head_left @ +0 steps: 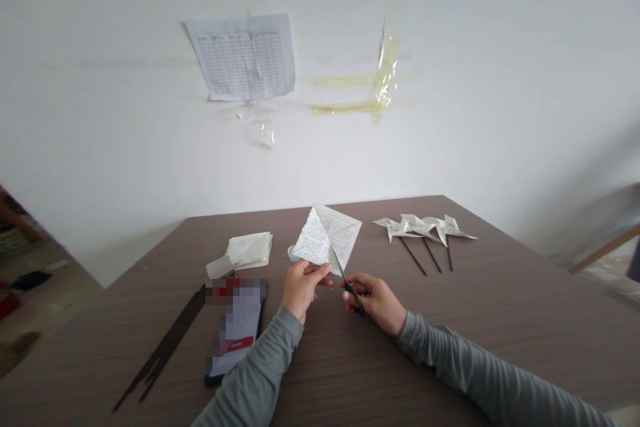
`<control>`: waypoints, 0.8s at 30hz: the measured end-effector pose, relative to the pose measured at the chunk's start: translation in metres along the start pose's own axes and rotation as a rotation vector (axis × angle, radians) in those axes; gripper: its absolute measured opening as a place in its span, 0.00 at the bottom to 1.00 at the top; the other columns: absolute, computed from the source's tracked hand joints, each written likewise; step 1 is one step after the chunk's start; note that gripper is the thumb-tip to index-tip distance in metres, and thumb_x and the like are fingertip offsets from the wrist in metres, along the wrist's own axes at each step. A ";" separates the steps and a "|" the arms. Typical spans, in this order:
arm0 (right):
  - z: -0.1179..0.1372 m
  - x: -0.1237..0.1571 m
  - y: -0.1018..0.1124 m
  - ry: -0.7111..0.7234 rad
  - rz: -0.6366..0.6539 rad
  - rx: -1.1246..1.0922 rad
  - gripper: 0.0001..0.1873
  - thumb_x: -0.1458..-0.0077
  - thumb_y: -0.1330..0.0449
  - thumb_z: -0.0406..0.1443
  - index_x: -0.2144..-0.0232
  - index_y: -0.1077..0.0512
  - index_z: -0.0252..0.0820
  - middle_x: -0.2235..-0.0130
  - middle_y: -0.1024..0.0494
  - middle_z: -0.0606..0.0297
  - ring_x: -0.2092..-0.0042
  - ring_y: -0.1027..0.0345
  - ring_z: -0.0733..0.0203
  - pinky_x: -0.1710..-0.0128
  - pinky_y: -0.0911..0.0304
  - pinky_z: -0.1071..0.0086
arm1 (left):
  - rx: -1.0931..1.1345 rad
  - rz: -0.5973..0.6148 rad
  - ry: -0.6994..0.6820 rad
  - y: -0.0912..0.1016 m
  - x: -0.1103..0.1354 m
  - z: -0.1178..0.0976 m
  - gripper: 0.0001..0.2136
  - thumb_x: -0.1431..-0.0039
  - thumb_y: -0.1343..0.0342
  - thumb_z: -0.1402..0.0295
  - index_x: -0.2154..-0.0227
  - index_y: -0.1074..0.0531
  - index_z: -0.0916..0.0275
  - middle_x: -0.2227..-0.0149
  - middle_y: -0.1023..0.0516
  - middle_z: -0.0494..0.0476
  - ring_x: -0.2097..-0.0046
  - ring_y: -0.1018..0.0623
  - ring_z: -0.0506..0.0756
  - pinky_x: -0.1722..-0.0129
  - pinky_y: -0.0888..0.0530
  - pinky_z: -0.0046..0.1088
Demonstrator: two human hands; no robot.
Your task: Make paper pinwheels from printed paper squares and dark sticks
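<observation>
My left hand point(301, 285) pinches the lower corner of a printed paper square point(327, 237) and holds it up above the brown table point(450, 320). My right hand point(376, 300) is closed round the black handles of scissors point(345, 278), whose blades point up into the paper's lower edge. Both arms wear grey sleeves.
Three finished paper pinwheels point(425, 228) on dark sticks lie at the back right. A stack of paper squares point(245, 251) sits at the left, a phone point(235, 333) below it, and loose dark sticks point(167, 345) further left. A printed sheet point(243, 57) and tape point(380, 80) hang on the wall.
</observation>
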State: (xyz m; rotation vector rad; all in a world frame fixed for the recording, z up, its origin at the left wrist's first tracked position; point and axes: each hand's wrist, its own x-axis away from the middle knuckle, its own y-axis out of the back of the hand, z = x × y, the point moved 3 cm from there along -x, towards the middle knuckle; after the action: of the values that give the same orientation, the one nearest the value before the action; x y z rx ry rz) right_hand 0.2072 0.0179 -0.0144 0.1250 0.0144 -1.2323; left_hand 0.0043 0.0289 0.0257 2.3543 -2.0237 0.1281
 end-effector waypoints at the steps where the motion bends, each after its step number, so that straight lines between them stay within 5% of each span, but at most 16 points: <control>1: 0.000 0.000 0.000 -0.003 -0.002 -0.003 0.39 0.50 0.15 0.71 0.57 0.16 0.50 0.70 0.13 0.60 0.67 0.21 0.46 0.62 0.25 0.52 | -0.003 -0.001 -0.003 0.000 0.000 0.000 0.16 0.47 0.13 0.62 0.68 0.16 0.60 0.67 0.07 0.58 0.68 0.08 0.58 0.82 0.41 0.20; 24: -0.004 -0.002 0.001 -0.012 -0.007 -0.030 0.38 0.52 0.12 0.68 0.58 0.14 0.48 0.71 0.14 0.64 0.68 0.21 0.50 0.63 0.22 0.57 | -0.005 -0.010 0.021 -0.003 0.003 -0.002 0.14 0.42 0.17 0.69 0.70 0.19 0.59 0.67 0.07 0.57 0.69 0.08 0.56 0.82 0.42 0.19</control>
State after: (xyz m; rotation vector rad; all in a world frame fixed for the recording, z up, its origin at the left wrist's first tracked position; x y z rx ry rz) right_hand 0.2072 0.0205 -0.0181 0.0917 0.0226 -1.2396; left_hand 0.0078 0.0270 0.0284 2.3499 -2.0001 0.1464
